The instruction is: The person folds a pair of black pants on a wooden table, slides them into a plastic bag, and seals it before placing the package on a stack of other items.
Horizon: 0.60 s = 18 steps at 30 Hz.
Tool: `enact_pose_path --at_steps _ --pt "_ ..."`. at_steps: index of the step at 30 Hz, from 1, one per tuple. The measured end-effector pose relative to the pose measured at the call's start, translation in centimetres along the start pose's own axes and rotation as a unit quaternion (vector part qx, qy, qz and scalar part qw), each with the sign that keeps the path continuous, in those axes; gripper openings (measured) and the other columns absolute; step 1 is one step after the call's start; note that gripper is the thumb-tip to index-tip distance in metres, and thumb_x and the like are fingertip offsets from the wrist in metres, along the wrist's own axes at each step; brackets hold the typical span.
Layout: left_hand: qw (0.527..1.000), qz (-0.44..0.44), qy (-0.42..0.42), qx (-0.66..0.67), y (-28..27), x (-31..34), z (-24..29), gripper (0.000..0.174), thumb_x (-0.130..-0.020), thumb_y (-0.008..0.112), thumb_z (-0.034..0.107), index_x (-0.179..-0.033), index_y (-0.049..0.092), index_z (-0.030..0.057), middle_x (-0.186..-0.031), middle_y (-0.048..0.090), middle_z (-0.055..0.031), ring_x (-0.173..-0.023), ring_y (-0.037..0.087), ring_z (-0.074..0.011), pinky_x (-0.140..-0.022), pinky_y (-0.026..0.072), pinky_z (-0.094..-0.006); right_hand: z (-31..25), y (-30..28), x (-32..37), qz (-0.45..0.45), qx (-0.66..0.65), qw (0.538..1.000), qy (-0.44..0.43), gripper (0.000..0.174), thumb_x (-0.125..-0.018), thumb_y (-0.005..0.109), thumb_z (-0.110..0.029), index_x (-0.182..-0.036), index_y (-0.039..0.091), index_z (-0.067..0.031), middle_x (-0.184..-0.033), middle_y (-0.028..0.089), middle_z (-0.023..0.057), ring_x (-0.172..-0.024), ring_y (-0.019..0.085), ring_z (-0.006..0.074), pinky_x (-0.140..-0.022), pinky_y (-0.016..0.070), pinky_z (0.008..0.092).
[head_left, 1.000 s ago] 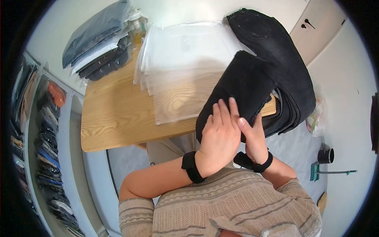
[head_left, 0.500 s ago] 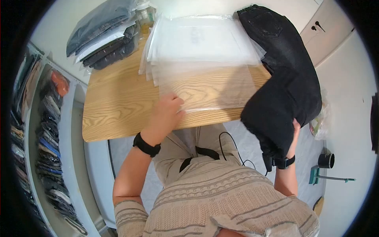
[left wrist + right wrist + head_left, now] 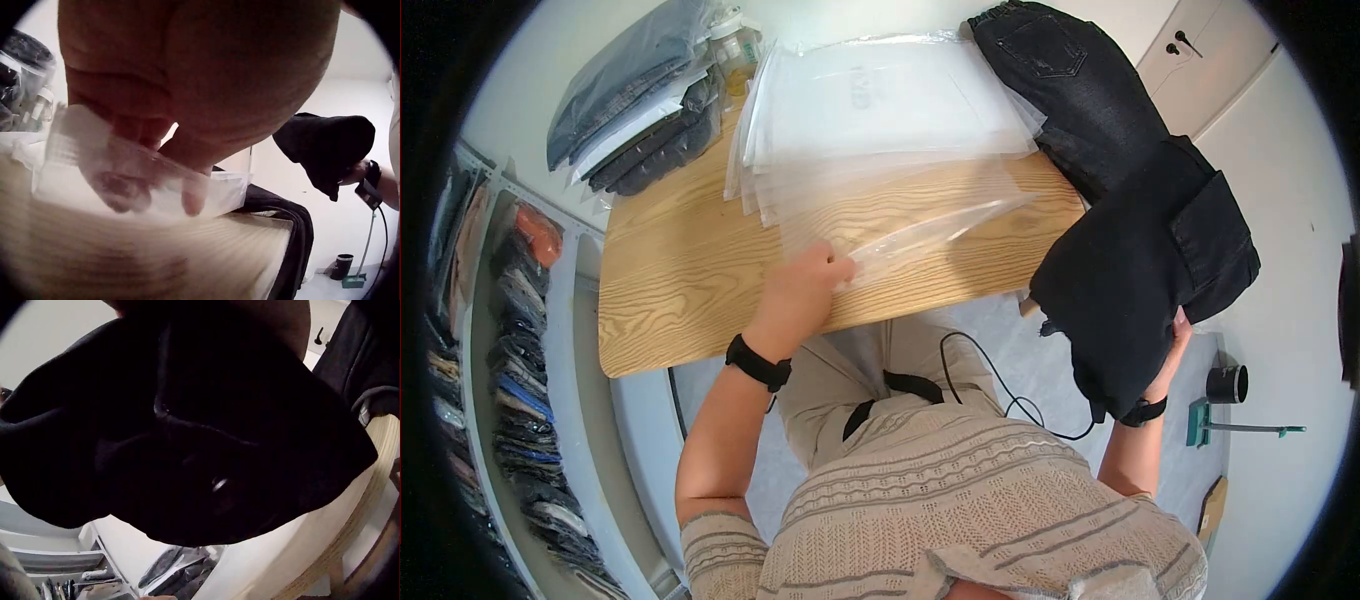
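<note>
Firstly, one left hand (image 3: 800, 290), over the table's near edge: fingers curled nearly closed, thumb and fingertips pinching the near edge of a clear bag (image 3: 930, 228). That bag was thin, glossy film, its lip raised in a long creased ridge slanting off to the right.

Secondly, one right hand (image 3: 1175, 350), near right: it held a folded black garment (image 3: 1135, 260), thumb against the cloth, the other fingers largely hidden; how tightly they gripped I could not tell. The garment was thick and matte, a bulky, rounded bundle with a squared flap at its right, held in the air just off the table's near right corner.

Table (image 3: 670, 310): pale wood, rounded corners, looping grain. Bag stack (image 3: 890, 110): flat plastic sheets, milky where layered, fanned at the left. Black jeans (image 3: 1090, 90): worn-looking denim with a stitched pocket, laid at the far right and draped over the edge. Wrapped garments (image 3: 635, 110): dark, folded, in crinkled film, piled far left beside a clear jar (image 3: 735, 55). Shelving (image 3: 590, 400): pale, smooth panels at the left, packed with more filmed bundles.
</note>
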<state>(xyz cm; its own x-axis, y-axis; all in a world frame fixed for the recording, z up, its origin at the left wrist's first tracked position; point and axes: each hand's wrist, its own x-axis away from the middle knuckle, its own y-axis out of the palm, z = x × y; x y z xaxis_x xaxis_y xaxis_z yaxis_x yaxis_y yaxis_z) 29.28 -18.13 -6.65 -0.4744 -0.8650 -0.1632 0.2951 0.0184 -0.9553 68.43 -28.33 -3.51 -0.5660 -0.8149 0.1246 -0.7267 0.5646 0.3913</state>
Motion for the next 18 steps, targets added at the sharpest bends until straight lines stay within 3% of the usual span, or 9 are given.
enact_pose_path --at_steps 4,6,10,12,13,15,18 --pt "1.000 0.006 -0.002 0.019 0.7 -0.2 0.3 0.028 -0.079 0.047 -0.002 -0.100 0.062 0.0097 -0.092 0.057 -0.0122 -0.085 0.058 -0.0338 -0.072 0.0481 -0.0398 0.9 0.6 0.6 -0.015 0.018 1.000 0.005 0.078 -0.078 0.061 -0.052 -0.132 0.040 0.0007 -0.129 0.046 0.0193 -0.114 0.046 0.0322 -0.094 0.0378 0.0428" --pt "0.991 0.111 0.028 0.067 0.9 -0.5 1.0 0.037 -0.076 0.050 -0.004 -0.110 0.060 0.0077 -0.094 0.056 -0.0132 -0.092 0.056 -0.0320 -0.075 0.0479 -0.0381 1.2 1.0 0.9 -0.091 0.026 0.994 0.044 0.078 -0.078 0.061 -0.049 -0.132 0.040 0.0018 -0.130 0.045 0.0207 -0.114 0.047 0.0330 -0.095 0.0377 0.0416" --pt "0.992 0.075 0.000 0.102 0.6 -0.6 1.6 0.046 -0.074 0.052 -0.008 -0.118 0.057 0.0049 -0.102 0.056 -0.0133 -0.098 0.054 -0.0308 -0.080 0.0475 -0.0367 2.5 1.1 0.2 -0.171 0.026 0.984 0.048 0.075 -0.078 0.062 -0.037 -0.136 0.033 0.0021 -0.131 0.045 0.0192 -0.115 0.047 0.0326 -0.097 0.0384 0.0422" --pt "0.989 0.066 0.129 -0.014 1.0 -0.8 0.8 0.049 -0.074 0.053 -0.007 -0.122 0.053 0.0034 -0.111 0.056 -0.0118 -0.100 0.054 -0.0272 -0.081 0.0488 -0.0355 2.1 2.1 0.6 -0.195 0.028 0.979 0.062 0.075 -0.077 0.063 -0.030 -0.137 0.031 0.0024 -0.131 0.045 0.0178 -0.116 0.047 0.0304 -0.098 0.0386 0.0411" --pt "0.989 0.066 0.128 -0.015 0.8 -0.7 0.9 0.049 -0.074 0.053 -0.007 -0.122 0.053 0.0034 -0.111 0.056 -0.0118 -0.100 0.054 -0.0272 -0.081 0.0488 -0.0355 2.1 2.9 1.0 -0.213 0.041 0.975 0.047 0.075 -0.076 0.063 -0.029 -0.136 0.031 0.0025 -0.131 0.046 0.0172 -0.116 0.048 0.0296 -0.098 0.0387 0.0398" --pt "0.998 0.002 0.065 0.014 0.2 -1.0 1.7 0.066 -0.070 0.051 -0.013 -0.133 0.044 0.0055 -0.126 0.052 -0.0141 -0.099 0.053 -0.0319 -0.086 0.0463 -0.0367 2.2 4.0 0.9 -0.259 0.045 0.964 0.036 0.073 -0.074 0.064 -0.023 -0.135 0.033 0.0034 -0.130 0.047 0.0148 -0.116 0.049 0.0277 -0.099 0.0383 0.0371" --pt "0.998 0.031 0.044 0.019 -0.1 -1.5 2.5 0.071 -0.069 0.051 -0.013 -0.137 0.038 0.0025 -0.131 0.049 -0.0160 -0.096 0.053 -0.0320 -0.086 0.0462 -0.0367 2.4 5.1 0.8 -0.289 0.085 0.952 0.046 0.067 -0.075 0.062 -0.015 -0.133 0.036 0.0038 -0.128 0.050 0.0137 -0.114 0.050 0.0252 -0.098 0.0386 0.0361"
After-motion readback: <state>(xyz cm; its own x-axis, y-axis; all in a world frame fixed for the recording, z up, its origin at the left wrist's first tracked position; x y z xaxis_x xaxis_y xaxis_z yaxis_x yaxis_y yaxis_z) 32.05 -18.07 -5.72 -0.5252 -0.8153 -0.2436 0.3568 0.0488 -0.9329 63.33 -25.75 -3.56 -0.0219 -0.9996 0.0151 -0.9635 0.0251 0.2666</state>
